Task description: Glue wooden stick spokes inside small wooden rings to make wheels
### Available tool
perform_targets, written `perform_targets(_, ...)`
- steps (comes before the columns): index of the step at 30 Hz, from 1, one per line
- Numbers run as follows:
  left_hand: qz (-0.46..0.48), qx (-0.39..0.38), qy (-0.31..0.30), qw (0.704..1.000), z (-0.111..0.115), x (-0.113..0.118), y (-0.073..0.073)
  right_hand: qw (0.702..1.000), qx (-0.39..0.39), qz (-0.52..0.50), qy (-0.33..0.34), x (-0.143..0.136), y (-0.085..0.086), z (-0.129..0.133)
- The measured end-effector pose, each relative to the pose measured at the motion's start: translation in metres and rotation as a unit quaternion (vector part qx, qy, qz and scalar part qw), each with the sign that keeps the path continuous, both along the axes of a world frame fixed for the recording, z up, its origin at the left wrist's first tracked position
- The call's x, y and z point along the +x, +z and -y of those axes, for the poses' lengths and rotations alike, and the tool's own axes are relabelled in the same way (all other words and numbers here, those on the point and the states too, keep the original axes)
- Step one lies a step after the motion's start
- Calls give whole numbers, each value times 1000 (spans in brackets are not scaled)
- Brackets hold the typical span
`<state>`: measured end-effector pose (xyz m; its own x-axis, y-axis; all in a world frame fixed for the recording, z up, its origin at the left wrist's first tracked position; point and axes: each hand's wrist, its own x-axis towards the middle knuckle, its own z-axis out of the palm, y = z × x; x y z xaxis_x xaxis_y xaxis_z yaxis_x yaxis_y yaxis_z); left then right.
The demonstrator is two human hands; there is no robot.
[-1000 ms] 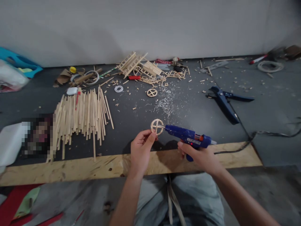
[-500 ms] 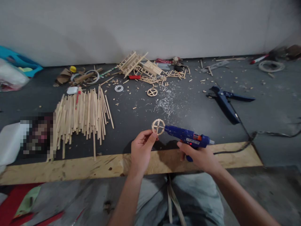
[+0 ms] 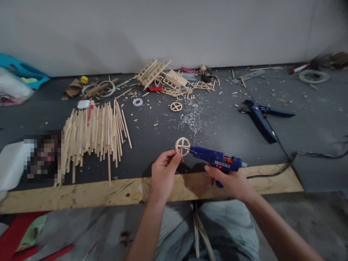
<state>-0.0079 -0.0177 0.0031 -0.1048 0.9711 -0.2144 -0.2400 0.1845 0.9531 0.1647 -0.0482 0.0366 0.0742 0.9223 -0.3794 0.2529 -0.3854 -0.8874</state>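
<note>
My left hand (image 3: 166, 170) pinches the lower rim of a small wooden spoked wheel (image 3: 182, 138), held up above the table's front part. A blue glue gun (image 3: 208, 156) is gripped in my right hand (image 3: 231, 178), its fingers wrapped round the handle. The gun's nozzle points left and reaches over the wheel's spokes near the hub; whether it touches is too small to tell. A red light glows on the gun's side. Farther back on the table lies another spoked wheel (image 3: 176, 106), with a white perforated ring (image 3: 137, 102) to its left.
Many thin wooden sticks (image 3: 95, 130) lie at the left. Small wooden cart models (image 3: 163, 76) stand at the back among offcuts. A blue cutter (image 3: 262, 121) and the black cable (image 3: 285, 166) lie at the right. Glue shreds (image 3: 193, 117) litter the middle.
The glue gun has shifted very slightly left, its nozzle farther over the wheel. My left hand holds the wheel in nearly the same place.
</note>
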Motion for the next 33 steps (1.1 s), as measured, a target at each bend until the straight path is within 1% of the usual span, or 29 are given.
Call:
perform_targets(6,7,7,-6,1000,0,0,-1,1000,-2,18,10,1,1,1)
perform_targets(11,13,17,-2,1000,0,-1,-3,1000,-13,5,25,3,-1,3)
perform_targets(13,19,19,1,1000,0,-1,-4,999,-12,-30,24,6,-3,3)
perform_targets(17,37,12,12,999,-1,0,-3,988,22,-150,18,11,-4,-1)
perform_targets(19,41,18,20,999,-2,0,-3,983,44,-179,-8,10,-4,-5)
perform_targets(22,43,28,21,998,-2,1,-2,982,39,-171,-67,3,-5,-13)
perform_targets(25,50,21,6,999,-2,0,-2,980,44,-166,-101,-7,-9,-20)
perform_targets(28,49,3,-5,999,-1,0,-2,977,77,-164,-110,-15,-14,-25)
perform_targets(33,52,-17,-6,998,-1,0,-1,982,116,-109,-100,-18,-14,-29)
